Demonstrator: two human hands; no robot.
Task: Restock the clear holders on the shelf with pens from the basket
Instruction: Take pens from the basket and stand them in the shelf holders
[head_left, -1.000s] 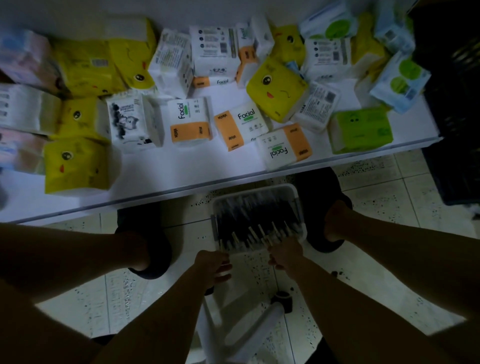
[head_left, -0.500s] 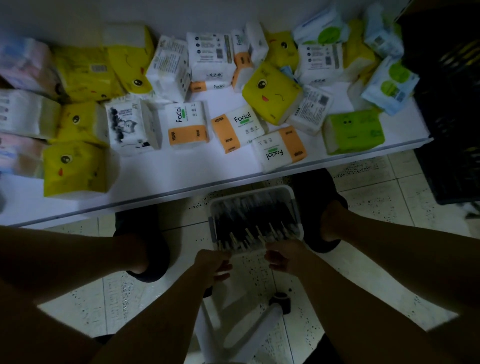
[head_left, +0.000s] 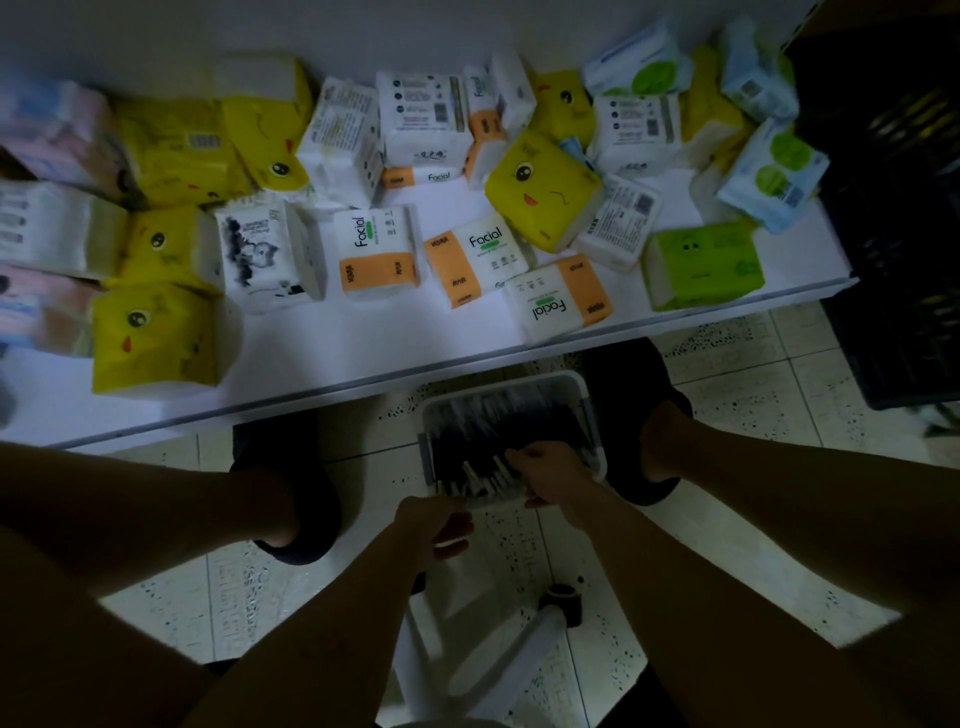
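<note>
A white basket (head_left: 582, 387) stands on the floor between my feet, just under the shelf's front edge. It is full of dark pens (head_left: 483, 441) with pale ends pointing toward me. My right hand (head_left: 553, 475) reaches into the basket's near end, its fingers and thumb curled around some of the pens. My left hand (head_left: 436, 525) hangs at the basket's near left corner with curled fingers; the dim light hides whether it holds anything. No clear holders show in this view.
The white shelf (head_left: 322, 358) above the basket carries many tissue packs, yellow, orange-and-white and green. A dark crate (head_left: 898, 260) stands at the right. My feet in dark slippers (head_left: 291, 499) flank the basket. A white stool leg with a caster (head_left: 563, 603) lies below my hands.
My right hand moved forward from the basket's near rim into the pens and curled around some. The left hand rose slightly toward the basket's near left corner.
</note>
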